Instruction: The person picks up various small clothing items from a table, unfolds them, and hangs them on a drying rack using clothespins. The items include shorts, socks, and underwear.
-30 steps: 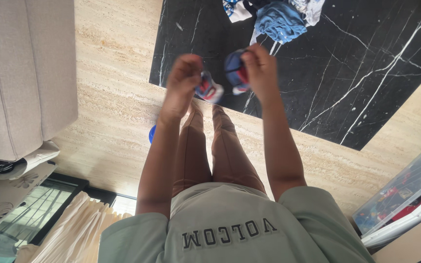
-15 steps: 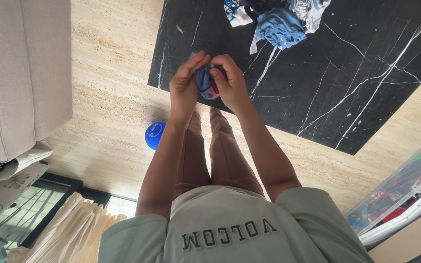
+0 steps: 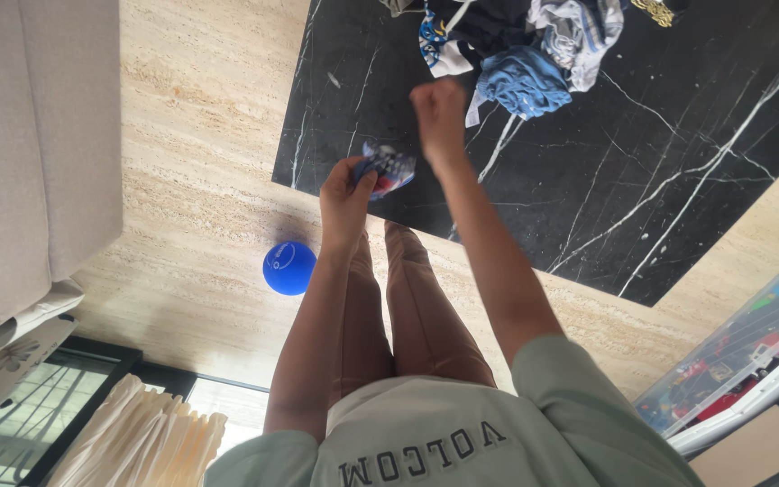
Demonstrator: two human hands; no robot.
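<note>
One bundled garment point(image 3: 388, 169), one clothes pile point(image 3: 516, 45), one blue ball point(image 3: 288, 268). Left hand point(image 3: 346, 194) gripped the bundle over the black marble slab's point(image 3: 678, 135) near edge. Right hand point(image 3: 439, 110) clenched, empty, near the pile.

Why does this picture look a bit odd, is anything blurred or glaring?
Head view: bright, even daylight; soft shadows fall on the beige floor beside the blue ball. The right hand is smeared by motion blur, while the left hand with its small bundled cloth is somewhat sharper. The wide lens bends the black marble slab at the edges.
</note>
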